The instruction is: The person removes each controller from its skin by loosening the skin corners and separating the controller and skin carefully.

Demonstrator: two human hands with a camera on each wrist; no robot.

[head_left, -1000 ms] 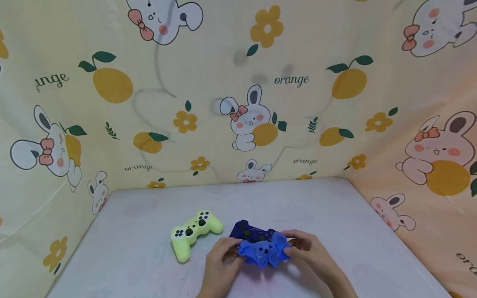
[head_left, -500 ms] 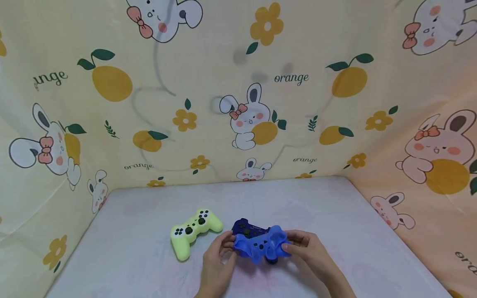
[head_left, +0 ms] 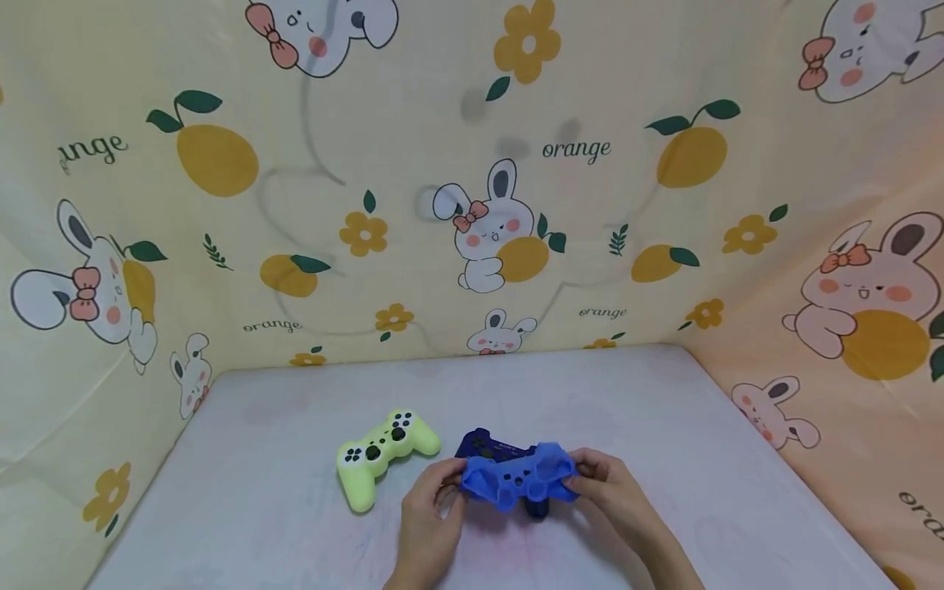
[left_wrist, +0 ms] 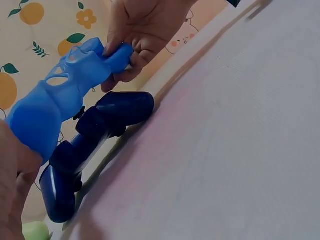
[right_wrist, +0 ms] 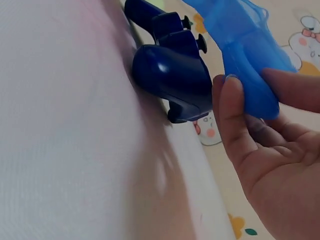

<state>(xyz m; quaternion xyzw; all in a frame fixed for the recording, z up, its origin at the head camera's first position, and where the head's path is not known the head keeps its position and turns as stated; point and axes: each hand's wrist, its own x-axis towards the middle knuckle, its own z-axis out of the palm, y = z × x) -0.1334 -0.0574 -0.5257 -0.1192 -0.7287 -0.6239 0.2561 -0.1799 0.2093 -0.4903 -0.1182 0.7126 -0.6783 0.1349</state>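
Remotely, I'm holding the blue cover (left_wrist: 70, 92) over the navy controller (right_wrist: 172, 72), L hand (head_left: 430, 518) and R hand (head_left: 615, 504) each pinching one end, fingers curled, it prob. handling light, soft, stretchy, w/ ends offering surest grip.

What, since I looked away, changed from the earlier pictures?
The rubbery blue controller cover, crumpled before, is spread smoother, higher in the head view, revealing one handle of the glossy dark-blue plastic controller. Left hand and right hand kept hold; the lime-green plastic controller stayed put.
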